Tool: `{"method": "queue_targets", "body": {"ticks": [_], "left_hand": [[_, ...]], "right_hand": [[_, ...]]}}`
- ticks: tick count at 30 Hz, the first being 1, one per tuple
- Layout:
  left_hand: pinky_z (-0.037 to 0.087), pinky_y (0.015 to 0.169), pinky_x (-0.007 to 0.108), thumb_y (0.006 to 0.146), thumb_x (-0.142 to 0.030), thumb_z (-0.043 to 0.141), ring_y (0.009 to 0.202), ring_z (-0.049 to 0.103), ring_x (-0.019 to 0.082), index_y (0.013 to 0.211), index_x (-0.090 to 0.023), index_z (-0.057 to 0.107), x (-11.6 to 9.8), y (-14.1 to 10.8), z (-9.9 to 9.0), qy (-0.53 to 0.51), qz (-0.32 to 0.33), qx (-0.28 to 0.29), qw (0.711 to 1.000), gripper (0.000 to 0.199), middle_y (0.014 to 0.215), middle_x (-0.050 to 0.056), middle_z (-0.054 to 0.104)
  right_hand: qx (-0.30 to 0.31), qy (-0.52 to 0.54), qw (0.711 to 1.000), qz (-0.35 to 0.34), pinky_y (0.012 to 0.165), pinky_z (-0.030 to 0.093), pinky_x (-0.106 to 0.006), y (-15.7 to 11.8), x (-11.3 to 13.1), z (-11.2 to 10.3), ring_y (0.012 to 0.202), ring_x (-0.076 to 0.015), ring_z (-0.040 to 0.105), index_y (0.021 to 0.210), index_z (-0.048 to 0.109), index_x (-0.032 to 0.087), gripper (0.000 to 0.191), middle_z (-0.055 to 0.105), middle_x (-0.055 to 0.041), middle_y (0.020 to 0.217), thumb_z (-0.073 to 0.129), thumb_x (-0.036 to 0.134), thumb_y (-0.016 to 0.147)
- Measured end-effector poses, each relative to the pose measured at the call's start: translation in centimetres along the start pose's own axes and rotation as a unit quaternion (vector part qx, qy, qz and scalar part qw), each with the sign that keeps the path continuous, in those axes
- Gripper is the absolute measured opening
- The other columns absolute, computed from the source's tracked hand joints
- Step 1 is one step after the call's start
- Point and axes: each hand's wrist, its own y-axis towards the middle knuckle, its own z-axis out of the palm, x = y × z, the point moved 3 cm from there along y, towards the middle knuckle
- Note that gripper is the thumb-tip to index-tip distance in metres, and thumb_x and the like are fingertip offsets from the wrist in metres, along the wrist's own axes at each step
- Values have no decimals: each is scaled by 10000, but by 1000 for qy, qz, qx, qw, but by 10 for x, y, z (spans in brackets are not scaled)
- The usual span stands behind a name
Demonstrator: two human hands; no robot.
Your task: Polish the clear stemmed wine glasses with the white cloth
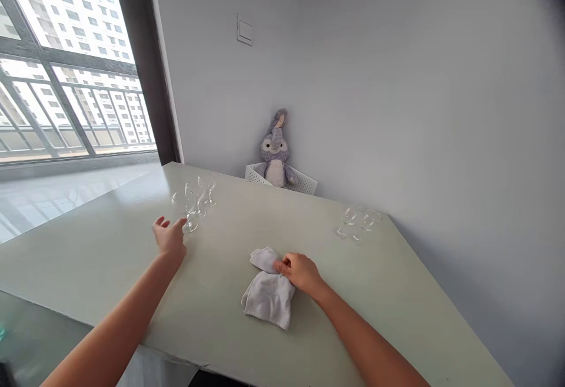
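My left hand [170, 237] reaches to the left part of the table, its thumb and fingers spread apart. Just beyond the thumb stands the nearest clear stemmed glass [190, 224]; whether they touch is hard to tell. More stemmed glasses [210, 201] are grouped right behind it. In the middle front of the table, my right hand [302, 273] pinches a pale cloth [270, 298] between thumb and curled fingers. The cloth lies gathered at its middle, with one small flap [263, 258] toward the back and a wider part toward me.
Clear stemmed glasses [348, 217] stand near the table's right corner. A white perforated basket [306, 184] with a purple plush rabbit [276, 154] sits against the wall behind the pale table [229, 340]. A window [66, 80] is at the left.
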Motion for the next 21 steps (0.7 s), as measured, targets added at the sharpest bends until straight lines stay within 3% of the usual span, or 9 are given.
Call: {"method": "queue_targets", "body": {"ticks": [3,6,11,14,16,21], "left_hand": [[396,548,240,519,-323,705,658,511,90,1094,-293,379,2,11,5,27,-47,75,996,662,1080,26,453],[379,503,221,492,-336,718,602,511,88,1047,-271,463,-1,17,11,49,-33,131,990,614,960,14,539],[348,463,207,505,-378,689,508,443,71,908,-195,541,2,15,16,63,1,142,988,467,725,-14,530],[333,460,206,546,-396,654,499,415,75,889,-184,540,4,-6,23,62,24,153,986,419,671,-28,507],[368,508,229,590,-410,628,559,462,102,928,-190,529,1,-29,35,90,76,185,976,415,716,-14,531],[410,728,338,714,-398,548,813,536,197,1070,-227,456,-14,-92,81,279,268,262,884,406,906,31,557]], "right_hand": [[15,82,996,7,466,264,-211,4,-1,10,508,-105,434,571,516,197,195,530,35,558,636,342,623],[6,204,979,7,474,282,-204,2,-3,12,504,-90,391,598,469,190,187,466,58,545,580,324,666],[-28,393,918,37,501,315,-201,-7,-11,5,514,-79,387,618,431,189,242,432,72,558,624,333,640],[-60,526,844,89,543,397,-234,-10,-18,0,571,-115,492,752,500,199,285,541,40,659,680,324,570],[-69,584,800,120,558,437,-271,-11,-24,-1,608,-152,544,887,534,202,392,598,6,725,691,334,553],[-90,611,777,123,505,445,-279,-12,-37,-10,626,-186,574,809,582,186,296,628,-19,699,668,378,600]]}}
